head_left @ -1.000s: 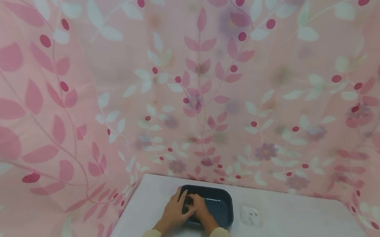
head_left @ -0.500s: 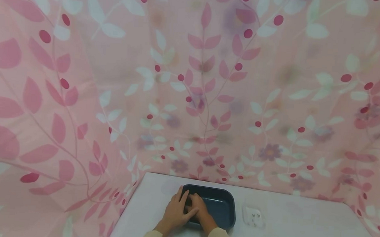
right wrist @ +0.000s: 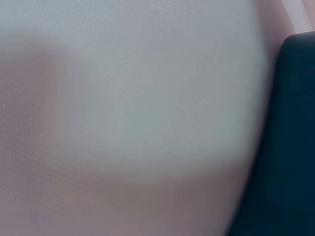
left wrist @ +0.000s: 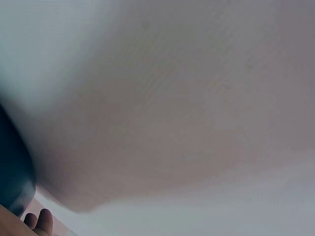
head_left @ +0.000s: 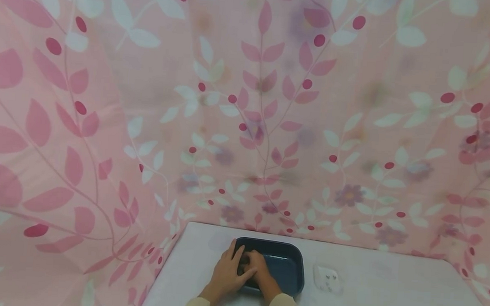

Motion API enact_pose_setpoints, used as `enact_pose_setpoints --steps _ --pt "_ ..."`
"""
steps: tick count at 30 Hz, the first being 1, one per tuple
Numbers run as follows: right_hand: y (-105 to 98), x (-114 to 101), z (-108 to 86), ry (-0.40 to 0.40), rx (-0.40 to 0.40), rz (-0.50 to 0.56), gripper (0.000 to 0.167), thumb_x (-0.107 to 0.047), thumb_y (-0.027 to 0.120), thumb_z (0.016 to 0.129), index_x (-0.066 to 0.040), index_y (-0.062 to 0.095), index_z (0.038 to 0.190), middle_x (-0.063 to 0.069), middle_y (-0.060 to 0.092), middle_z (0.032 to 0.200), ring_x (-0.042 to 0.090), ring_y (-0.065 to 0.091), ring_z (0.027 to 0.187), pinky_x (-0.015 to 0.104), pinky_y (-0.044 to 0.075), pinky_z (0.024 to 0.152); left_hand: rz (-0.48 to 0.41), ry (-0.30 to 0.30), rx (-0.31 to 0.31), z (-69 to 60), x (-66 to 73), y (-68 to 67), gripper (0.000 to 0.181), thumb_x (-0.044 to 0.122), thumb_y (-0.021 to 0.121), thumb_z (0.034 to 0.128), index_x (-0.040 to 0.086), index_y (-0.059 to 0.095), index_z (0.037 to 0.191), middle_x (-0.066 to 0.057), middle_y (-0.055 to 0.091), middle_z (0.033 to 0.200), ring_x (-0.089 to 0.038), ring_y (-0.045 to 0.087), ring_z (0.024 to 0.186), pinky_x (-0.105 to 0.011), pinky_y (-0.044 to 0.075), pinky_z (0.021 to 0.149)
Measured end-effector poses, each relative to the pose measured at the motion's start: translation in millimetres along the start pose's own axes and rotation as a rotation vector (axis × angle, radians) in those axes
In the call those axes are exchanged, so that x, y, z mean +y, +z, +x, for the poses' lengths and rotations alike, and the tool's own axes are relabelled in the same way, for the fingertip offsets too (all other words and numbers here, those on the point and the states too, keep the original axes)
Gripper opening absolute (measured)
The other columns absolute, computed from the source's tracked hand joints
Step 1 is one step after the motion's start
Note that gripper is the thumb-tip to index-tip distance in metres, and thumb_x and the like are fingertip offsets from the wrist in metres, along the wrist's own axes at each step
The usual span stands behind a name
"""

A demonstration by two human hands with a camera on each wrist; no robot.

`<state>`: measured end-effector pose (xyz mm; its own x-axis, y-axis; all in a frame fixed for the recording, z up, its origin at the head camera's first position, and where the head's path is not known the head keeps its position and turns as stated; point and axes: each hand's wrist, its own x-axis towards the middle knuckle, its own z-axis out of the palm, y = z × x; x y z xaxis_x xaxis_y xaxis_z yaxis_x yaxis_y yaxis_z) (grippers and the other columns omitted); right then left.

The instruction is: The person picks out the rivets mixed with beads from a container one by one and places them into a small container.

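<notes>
A dark blue rectangular dish (head_left: 282,266) with rounded corners stands on the white table; its outer wall also shows in the right wrist view (right wrist: 290,132). My left hand (head_left: 225,270) lies over the dish's left rim, fingers extended and spread, the thumb reaching toward the right hand. My right hand (head_left: 256,267) reaches into the left part of the dish with bent fingers. A dark patch shows between the two hands, but I cannot tell whether it is a held thing or shadow. Fingertips (left wrist: 43,223) appear low in the left wrist view beside the dish.
To the right of the dish lies a small clear plastic case (head_left: 327,279) with tiny dark marks. The white table (head_left: 396,290) meets a pink leaf-patterned curtain (head_left: 267,126) at the back and along both sides.
The head view has shifted slightly, moving the whole scene a little in the frame. Both hands stay at the left part of the dish, with only slight finger movement.
</notes>
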<state>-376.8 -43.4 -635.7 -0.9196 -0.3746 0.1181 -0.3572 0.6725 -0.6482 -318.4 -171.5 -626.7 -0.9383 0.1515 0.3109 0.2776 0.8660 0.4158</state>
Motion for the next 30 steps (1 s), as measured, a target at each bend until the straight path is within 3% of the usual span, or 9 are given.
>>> enact_pose_setpoints --steps 9,17,23,30 --pt "-1.0 1.3 1.4 -0.04 -0.012 0.012 0.009 0.0 0.074 0.078 -0.004 0.072 0.085 0.004 0.07 0.075 0.018 0.061 0.068 0.039 0.053 0.068 0.008 -0.016 -0.022 0.7 -2.0 -0.3 0.089 0.076 0.047 0.0874 0.01 0.047 0.147 -0.02 0.029 0.16 -0.04 0.048 0.131 -0.058 0.048 0.096" --pt "-1.7 0.7 1.6 0.017 -0.057 0.047 0.011 0.001 0.073 0.08 -0.002 0.071 0.091 0.006 0.068 0.078 0.02 0.06 0.072 0.04 0.053 0.071 0.002 -0.026 -0.036 0.0 -0.2 -2.6 0.089 0.076 0.047 0.0874 0.009 0.047 0.147 -0.019 0.027 0.161 -0.04 0.047 0.133 -0.058 0.046 0.099" --pt "-0.5 0.0 -1.5 0.032 -0.005 0.059 0.009 0.001 0.073 0.08 -0.005 0.067 0.084 0.0 0.058 0.069 0.014 0.049 0.064 0.03 0.042 0.06 0.004 -0.022 -0.038 -1.1 0.5 -3.3 0.089 0.076 0.046 0.0878 0.009 0.048 0.146 -0.02 0.027 0.161 -0.04 0.048 0.132 -0.058 0.046 0.098" --pt "-1.2 -0.2 -4.4 0.046 0.088 0.114 0.009 -0.003 0.075 0.078 -0.005 0.072 0.087 0.003 0.066 0.074 0.014 0.054 0.065 0.032 0.047 0.061 0.009 -0.02 -0.03 0.5 0.0 -4.4 0.089 0.077 0.046 0.0873 0.009 0.049 0.145 -0.02 0.029 0.16 -0.04 0.048 0.131 -0.057 0.048 0.096"
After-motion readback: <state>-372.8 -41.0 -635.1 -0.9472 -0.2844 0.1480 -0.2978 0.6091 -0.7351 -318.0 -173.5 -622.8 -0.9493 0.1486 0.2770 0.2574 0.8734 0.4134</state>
